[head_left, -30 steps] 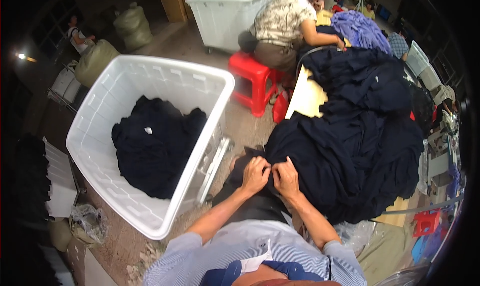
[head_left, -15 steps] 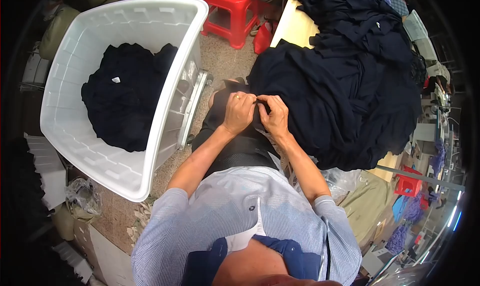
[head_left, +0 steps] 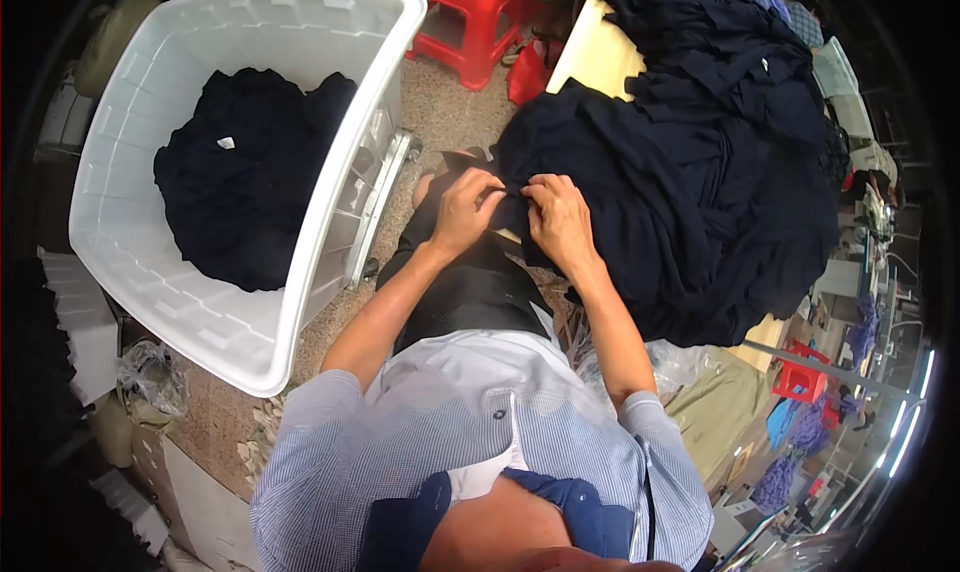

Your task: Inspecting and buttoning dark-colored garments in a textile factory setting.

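A large heap of dark navy cloth (head_left: 660, 182) lies across the table in front of me and to my right, and one edge of it reaches over to my hands. My left hand (head_left: 466, 210) is closed in a pinch on that edge, thumb against fingers. Just to its right, my right hand (head_left: 562, 222) pinches the same dark cloth, fingers bent downward. A short stretch of cloth shows between the two sets of fingertips. Whether they hold a seam, a hem or a thread is too small to tell.
At my left stands a big white plastic tub (head_left: 185, 317) on a wheeled frame, with dark navy cloth (head_left: 235, 187) inside bearing a small white tag. Beyond is a red stool (head_left: 465, 27). A pale wooden tabletop (head_left: 598, 57) shows beside the heap. Clear plastic bags (head_left: 675, 364) lie below its near side.
My hands have moved slightly apart, from fingertips nearly meeting to a small gap with cloth between them. The view has shifted a little; the tub and heap look otherwise the same.
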Demonstrator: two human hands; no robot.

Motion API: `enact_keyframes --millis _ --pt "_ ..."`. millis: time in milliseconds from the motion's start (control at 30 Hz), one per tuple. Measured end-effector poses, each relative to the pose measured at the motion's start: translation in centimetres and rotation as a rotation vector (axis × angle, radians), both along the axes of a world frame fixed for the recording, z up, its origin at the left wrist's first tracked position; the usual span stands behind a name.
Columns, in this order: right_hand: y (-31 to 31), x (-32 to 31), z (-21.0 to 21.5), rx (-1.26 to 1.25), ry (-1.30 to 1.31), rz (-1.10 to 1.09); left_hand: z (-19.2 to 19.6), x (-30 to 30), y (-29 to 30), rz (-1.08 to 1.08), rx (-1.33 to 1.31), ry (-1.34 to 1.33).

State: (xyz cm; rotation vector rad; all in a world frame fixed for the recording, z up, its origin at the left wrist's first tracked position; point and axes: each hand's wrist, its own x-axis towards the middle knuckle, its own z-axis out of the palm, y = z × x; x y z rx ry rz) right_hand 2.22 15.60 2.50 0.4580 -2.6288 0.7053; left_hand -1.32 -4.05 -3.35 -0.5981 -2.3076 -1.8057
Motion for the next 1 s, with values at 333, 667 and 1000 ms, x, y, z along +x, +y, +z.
enact_keyframes --millis 333,667,1000 --pt "-2.7 0.8 -1.2 -0.061 -0.015 0.134 -3.5 -1.0 -2.4 -0.185 0.078 -0.334" --pt "-3.2 -1.0 -0.4 0.277 -0.028 0.236 -1.6 -0.8 -2.5 -0.077 -0.045 -0.125" --pt "-3.0 -1.4 -1.2 0.381 0.061 0.395 -1.9 -2.3 -3.9 -0.203 -0.008 -0.122"
